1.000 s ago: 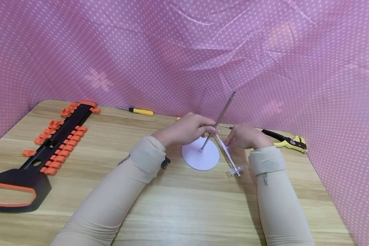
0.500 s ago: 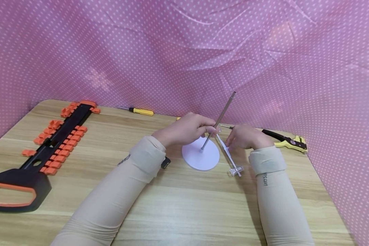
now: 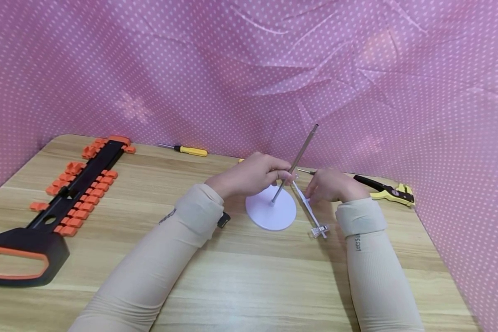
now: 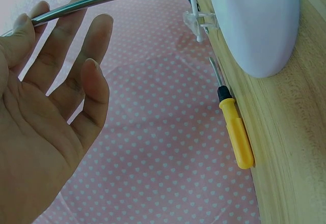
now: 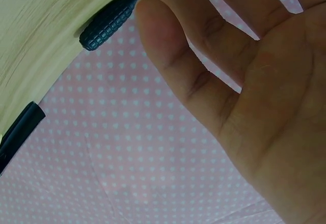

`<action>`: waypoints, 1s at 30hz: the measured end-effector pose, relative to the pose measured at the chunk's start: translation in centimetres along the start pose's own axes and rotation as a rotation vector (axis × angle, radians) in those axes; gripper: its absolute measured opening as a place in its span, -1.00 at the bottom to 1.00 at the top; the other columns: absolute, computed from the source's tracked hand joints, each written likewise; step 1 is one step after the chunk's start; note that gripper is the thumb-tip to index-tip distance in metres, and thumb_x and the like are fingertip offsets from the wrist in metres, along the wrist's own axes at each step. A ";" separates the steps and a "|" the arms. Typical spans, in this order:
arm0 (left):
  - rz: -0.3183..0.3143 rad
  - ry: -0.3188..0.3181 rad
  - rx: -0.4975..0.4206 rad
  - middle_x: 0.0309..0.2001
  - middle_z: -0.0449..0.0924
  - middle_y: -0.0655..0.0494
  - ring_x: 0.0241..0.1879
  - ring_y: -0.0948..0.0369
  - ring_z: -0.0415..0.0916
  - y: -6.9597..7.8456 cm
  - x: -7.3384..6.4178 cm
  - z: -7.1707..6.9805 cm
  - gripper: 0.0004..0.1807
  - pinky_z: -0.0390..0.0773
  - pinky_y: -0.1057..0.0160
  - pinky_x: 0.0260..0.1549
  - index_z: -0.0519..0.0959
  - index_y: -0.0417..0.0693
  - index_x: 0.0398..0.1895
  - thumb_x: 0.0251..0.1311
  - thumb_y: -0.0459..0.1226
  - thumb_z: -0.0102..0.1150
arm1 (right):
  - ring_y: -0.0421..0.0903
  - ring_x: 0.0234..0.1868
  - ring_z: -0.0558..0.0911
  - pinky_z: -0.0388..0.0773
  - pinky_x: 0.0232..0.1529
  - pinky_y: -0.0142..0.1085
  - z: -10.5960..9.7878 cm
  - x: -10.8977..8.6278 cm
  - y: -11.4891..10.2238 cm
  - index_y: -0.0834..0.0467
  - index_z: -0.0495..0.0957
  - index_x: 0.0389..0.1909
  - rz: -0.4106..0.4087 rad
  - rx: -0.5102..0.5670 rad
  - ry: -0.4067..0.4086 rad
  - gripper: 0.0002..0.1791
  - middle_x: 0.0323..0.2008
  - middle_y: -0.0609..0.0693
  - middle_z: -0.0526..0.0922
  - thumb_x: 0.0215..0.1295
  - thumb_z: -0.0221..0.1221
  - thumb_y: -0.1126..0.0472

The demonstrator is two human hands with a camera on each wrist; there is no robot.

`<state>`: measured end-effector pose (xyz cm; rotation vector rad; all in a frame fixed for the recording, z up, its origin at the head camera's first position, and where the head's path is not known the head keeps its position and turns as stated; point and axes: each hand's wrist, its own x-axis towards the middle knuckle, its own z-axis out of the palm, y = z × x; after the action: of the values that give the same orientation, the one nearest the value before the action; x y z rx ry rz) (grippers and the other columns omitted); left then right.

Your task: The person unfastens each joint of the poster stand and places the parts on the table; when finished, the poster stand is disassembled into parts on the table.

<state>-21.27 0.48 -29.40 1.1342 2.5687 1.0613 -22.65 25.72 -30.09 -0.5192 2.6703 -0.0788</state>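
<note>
My left hand point(image 3: 253, 174) pinches a thin metal pole point(image 3: 303, 150) between thumb and fingers; the other fingers are spread loosely in the left wrist view. The pole rises from a round white base point(image 3: 269, 214) on the table. Just right of the base, my right hand point(image 3: 329, 185) has its fingertips at the middle of a thin white plastic rod point(image 3: 311, 213) and seems to pinch it. A clear plastic clip point(image 3: 319, 230) sits at the rod's near end, and clear parts point(image 4: 192, 23) show in the left wrist view. The right thumb is hidden.
A black rack with orange clips point(image 3: 80, 193) lies at the left. Along the back edge are a yellow-handled screwdriver point(image 3: 192, 151), a dark-handled tool point(image 5: 109, 25) and yellow-black pliers point(image 3: 392, 192). A small black object point(image 3: 222, 220) lies by the left sleeve. Pink dotted cloth point(image 3: 249, 83) hangs behind.
The clear clip end of the white rod has shifted and turned slightly to the right. Both hands, the pole and the base stay in place.
</note>
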 end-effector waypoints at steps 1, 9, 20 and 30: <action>-0.002 0.001 0.002 -0.10 0.82 0.19 -0.20 0.26 0.63 0.0 0.0 0.0 -0.75 0.53 0.22 -0.11 0.78 0.19 -0.03 0.60 -0.11 0.08 | 0.20 0.16 0.69 0.59 0.21 0.18 0.0 0.0 0.0 0.02 0.85 -0.14 0.000 0.001 -0.001 -0.77 0.00 0.03 0.83 0.15 0.48 0.18; 0.000 0.000 0.001 -0.13 0.80 0.26 -0.20 0.27 0.61 0.1 0.0 0.0 -0.75 0.53 0.26 -0.16 0.78 0.19 -0.04 0.60 -0.13 0.07 | 0.24 0.21 0.67 0.55 0.25 0.23 -0.4 -0.4 0.0 0.01 0.85 -0.12 -0.001 0.046 0.012 -0.82 0.05 0.07 0.81 0.27 0.41 0.16; 0.002 -0.005 -0.007 -0.19 0.78 0.20 -0.26 0.25 0.59 0.0 -0.1 -0.2 -0.75 0.45 0.30 -0.33 0.76 0.16 -0.09 0.62 -0.13 0.05 | 0.22 0.06 0.76 0.65 0.12 0.20 -1.3 -0.8 -0.8 0.15 0.76 0.11 -0.003 0.188 0.256 -0.58 0.05 0.19 0.80 0.59 0.18 -0.08; 0.011 -0.004 -0.031 -0.24 0.79 0.15 -0.26 0.16 0.63 -0.1 0.1 -0.1 -0.76 0.48 0.30 -0.32 0.77 0.16 -0.10 0.59 -0.11 0.08 | -0.10 -0.34 0.70 0.61 -0.36 -0.36 -2.9 -2.5 -3.1 0.24 0.75 -0.16 -0.171 0.577 0.770 -0.60 -0.31 0.03 0.81 0.69 0.06 0.05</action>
<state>-21.41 0.42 -29.37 1.1431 2.5364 1.0964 -20.65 23.70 -26.03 -0.5978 3.0736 -1.2857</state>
